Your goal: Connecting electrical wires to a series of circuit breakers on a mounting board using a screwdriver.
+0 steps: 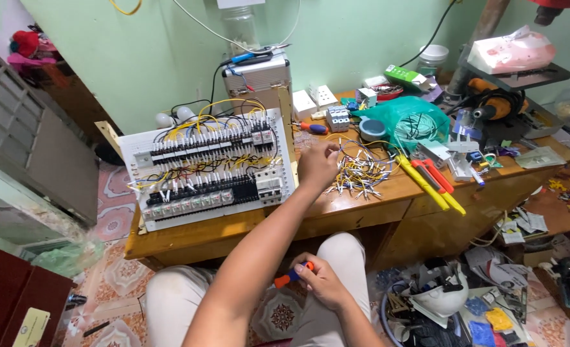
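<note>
Wooden desk [336, 212] carries white wiring panel [208, 168] at left, propped tilted.
Pile of short yellow wires [362, 173] lies right of panel, strands pointing all ways.
Left hand [318, 164] stretched forward, fingers pinching at pile's near edge; nearer hand.
Right hand [323, 281] back over lap, clenched around orange-blue screwdriver [292, 276], shaft pointing left.

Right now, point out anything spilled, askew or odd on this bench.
A heap of short yellow wires lies scattered loose across the wooden desk beside the left hand. The white wiring panel sits tilted. Nothing looks broken.
</note>
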